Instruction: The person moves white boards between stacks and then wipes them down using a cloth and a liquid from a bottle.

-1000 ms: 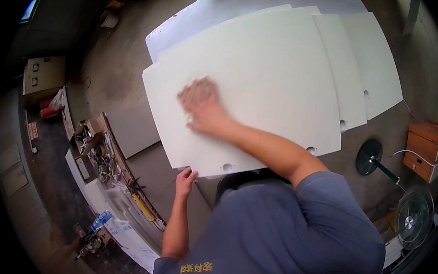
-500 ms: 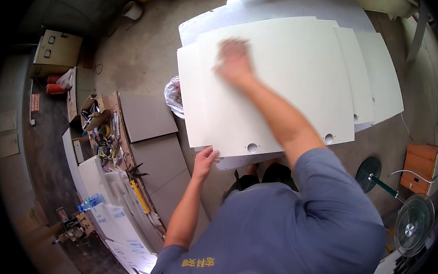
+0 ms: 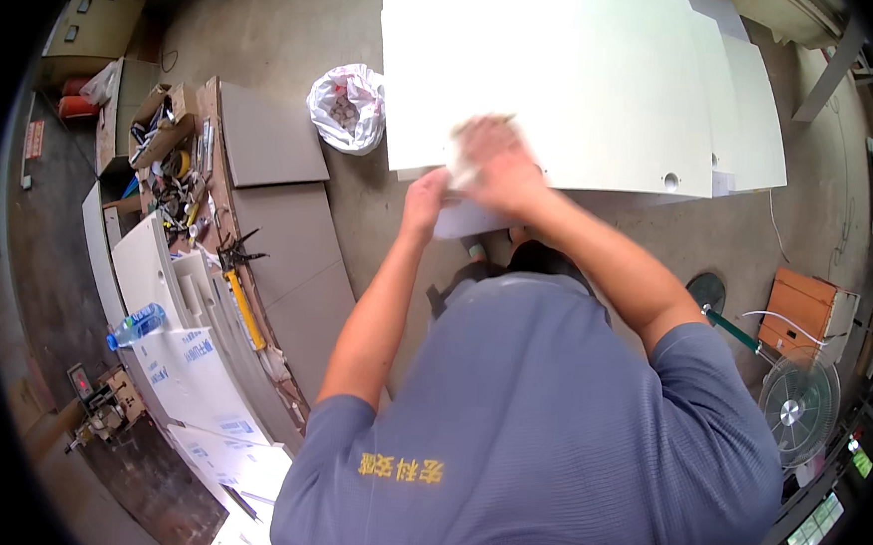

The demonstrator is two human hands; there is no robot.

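Note:
A large white panel [image 3: 549,70] lies at the top of a stack of similar panels, with a round hole [image 3: 671,181] near its close edge. My left hand [image 3: 424,204] is closed at the panel's near left corner, fingers partly hidden. Close beside it, my right hand [image 3: 503,167] is pressed down on the same corner area, smeared by motion. Under its fingers shows a pale, crumpled cloth [image 3: 460,166].
A white plastic bag [image 3: 366,118] with small pieces in it stands left of the panels. Further left are a cluttered tool bench [image 3: 177,192], grey boards [image 3: 275,138] and a yellow caulking gun [image 3: 244,311]. A fan [image 3: 796,406] and an orange cabinet [image 3: 799,305] stand at the right.
My right hand has swept from the panel's far left part back to the near left corner, next to my left hand. The view has shifted, and the panels sit higher in it.

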